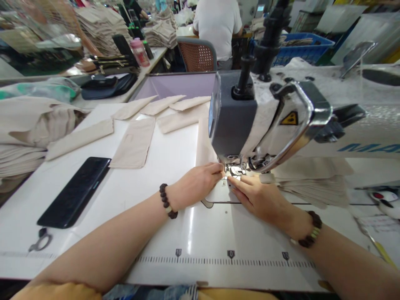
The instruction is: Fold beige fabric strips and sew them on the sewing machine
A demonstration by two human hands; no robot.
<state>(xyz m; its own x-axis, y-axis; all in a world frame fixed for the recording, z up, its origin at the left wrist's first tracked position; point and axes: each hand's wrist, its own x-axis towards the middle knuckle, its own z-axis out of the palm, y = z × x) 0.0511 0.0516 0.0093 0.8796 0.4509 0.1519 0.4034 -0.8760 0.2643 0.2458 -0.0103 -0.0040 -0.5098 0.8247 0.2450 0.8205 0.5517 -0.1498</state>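
A sewing machine [233,116] stands in front of me, its lit presser foot [236,171] just beyond my fingertips. My left hand [201,181] is closed at the left of the foot, fingertips pinched on the edge of a beige fabric piece [204,143] that runs back beside the machine head. My right hand [261,196] lies low at the right of the foot, its fingers stretched forward over the metal needle plate [218,193]. The fabric under the foot is mostly hidden by the fingers and machine.
Sewn beige fabric pieces [133,143] lie left on the white table, near a black phone [75,191]. A fabric stack [312,183] sits under the machine arm. Tweezers [375,241] lie at right. Larger cloth piles [21,137] are far left. A person [217,25] sits ahead.
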